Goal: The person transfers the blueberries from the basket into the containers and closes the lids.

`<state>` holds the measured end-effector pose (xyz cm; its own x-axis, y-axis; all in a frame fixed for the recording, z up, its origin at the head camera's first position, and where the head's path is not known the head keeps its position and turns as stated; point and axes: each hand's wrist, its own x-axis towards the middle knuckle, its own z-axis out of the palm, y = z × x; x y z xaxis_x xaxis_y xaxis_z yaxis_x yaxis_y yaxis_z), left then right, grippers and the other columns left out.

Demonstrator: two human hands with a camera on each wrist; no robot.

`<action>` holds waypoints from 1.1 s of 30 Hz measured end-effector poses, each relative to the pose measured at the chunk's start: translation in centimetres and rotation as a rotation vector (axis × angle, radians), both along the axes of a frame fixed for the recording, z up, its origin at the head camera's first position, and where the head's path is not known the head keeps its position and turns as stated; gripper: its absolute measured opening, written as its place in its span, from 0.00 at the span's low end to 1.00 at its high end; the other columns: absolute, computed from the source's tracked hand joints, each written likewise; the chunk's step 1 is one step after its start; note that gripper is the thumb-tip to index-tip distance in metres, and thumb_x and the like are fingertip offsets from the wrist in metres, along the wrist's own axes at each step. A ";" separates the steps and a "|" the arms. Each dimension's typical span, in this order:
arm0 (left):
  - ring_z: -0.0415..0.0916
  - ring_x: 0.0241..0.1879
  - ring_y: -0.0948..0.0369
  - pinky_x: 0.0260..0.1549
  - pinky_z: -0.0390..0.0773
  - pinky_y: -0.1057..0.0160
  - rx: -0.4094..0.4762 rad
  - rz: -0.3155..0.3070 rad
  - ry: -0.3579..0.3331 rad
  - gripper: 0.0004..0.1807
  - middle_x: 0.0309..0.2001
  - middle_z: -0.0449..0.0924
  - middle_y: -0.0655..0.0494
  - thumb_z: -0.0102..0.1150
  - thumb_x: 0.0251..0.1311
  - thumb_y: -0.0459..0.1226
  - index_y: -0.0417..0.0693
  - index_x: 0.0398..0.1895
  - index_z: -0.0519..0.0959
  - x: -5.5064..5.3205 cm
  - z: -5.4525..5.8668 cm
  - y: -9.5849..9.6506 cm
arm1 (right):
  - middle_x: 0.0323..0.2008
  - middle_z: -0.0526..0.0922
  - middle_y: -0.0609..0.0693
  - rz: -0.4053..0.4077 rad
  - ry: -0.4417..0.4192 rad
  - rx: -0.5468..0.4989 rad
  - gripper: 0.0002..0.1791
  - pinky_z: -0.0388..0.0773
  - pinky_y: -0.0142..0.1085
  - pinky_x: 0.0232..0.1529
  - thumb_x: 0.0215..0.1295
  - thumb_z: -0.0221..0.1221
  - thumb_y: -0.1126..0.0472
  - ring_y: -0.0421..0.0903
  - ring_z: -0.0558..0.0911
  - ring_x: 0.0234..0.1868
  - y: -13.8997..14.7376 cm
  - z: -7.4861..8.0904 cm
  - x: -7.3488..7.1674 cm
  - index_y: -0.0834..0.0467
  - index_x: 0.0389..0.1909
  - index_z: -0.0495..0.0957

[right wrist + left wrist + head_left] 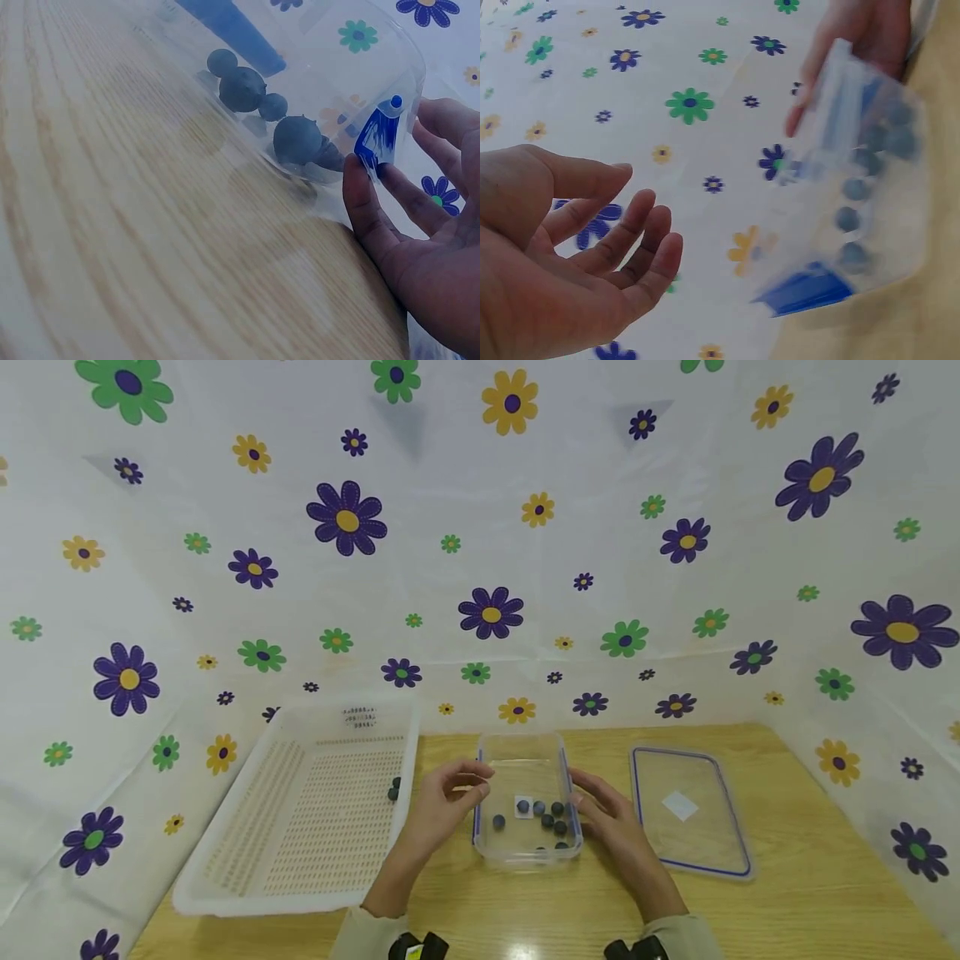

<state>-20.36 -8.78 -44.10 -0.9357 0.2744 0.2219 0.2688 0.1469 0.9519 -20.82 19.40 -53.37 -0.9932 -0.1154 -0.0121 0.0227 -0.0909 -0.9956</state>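
A clear plastic food container (525,858) with blue-edged side latches stands lidless on the table, several blueberries (559,827) on its bottom. My left hand (444,802) hovers at the container's left rim, its fingers loosely bent and nothing in them, as the left wrist view also shows. On the opposite side, my right hand (611,814) holds the container by its side latch (379,135). In the right wrist view, its thumb and fingers close around that latch, and berries show through the clear wall. Part of the right fingers is hidden behind the container.
To the left stands a large white slotted basket (225,897), with a few blueberries (394,789) by its right wall. The container's clear lid (708,835), with a blue seal, lies on the wooden table (817,877) at right. A flower-printed sheet (435,643) hangs behind and beside the table.
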 end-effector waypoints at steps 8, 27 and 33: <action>0.80 0.54 0.51 0.53 0.81 0.61 -0.085 0.003 0.074 0.10 0.53 0.82 0.46 0.62 0.70 0.31 0.41 0.52 0.82 -0.3 5.7 -3.8 | 0.75 0.65 0.52 -0.010 0.004 0.001 0.28 0.81 0.43 0.56 0.77 0.59 0.54 0.60 0.72 0.68 0.5 -0.1 -0.3 0.54 0.74 0.68; 0.77 0.56 0.44 0.53 0.82 0.57 -0.150 0.147 -0.137 0.16 0.59 0.76 0.34 0.58 0.72 0.31 0.31 0.59 0.76 -7.8 1.5 -13.0 | 0.76 0.64 0.52 -0.007 0.004 0.007 0.28 0.80 0.45 0.58 0.76 0.59 0.54 0.60 0.71 0.69 0.2 -0.4 -0.3 0.54 0.74 0.69; 0.78 0.55 0.46 0.54 0.81 0.47 -0.263 0.180 -0.284 0.15 0.58 0.79 0.36 0.61 0.69 0.31 0.33 0.56 0.79 -9.8 -1.4 -13.6 | 0.75 0.65 0.52 -0.021 0.003 0.004 0.28 0.81 0.44 0.55 0.76 0.60 0.54 0.60 0.73 0.68 0.1 -0.3 -0.2 0.54 0.73 0.70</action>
<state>-30.15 -22.35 -45.49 -0.9876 0.1140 -0.1078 -0.0512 0.4151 0.9084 -21.05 19.51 -53.69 -0.9955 -0.0948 -0.0099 0.0182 -0.0870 -0.9960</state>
